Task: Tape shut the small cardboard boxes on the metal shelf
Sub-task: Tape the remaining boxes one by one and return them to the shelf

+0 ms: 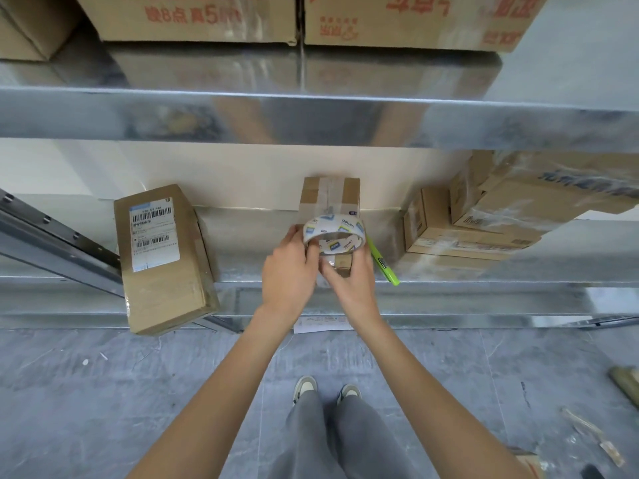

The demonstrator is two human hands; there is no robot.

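Labelled box (162, 257): left on shelf (449, 281), overhanging the front edge, long axis front to back. Left hand (287, 267): arm stretched forward, fingers curled on tape roll (333, 236). Roll: held over small box (330, 202), open core facing the person. Small box: shelf centre, long axis front to back, taped lengthwise. Right hand (349, 281): fingers pinching the roll's lower rim. Green knife (382, 262): just right.

Both bare forearms reach toward frame centre; left hand (284, 267) and right hand (349, 282) close together, fingers curled, gripping.
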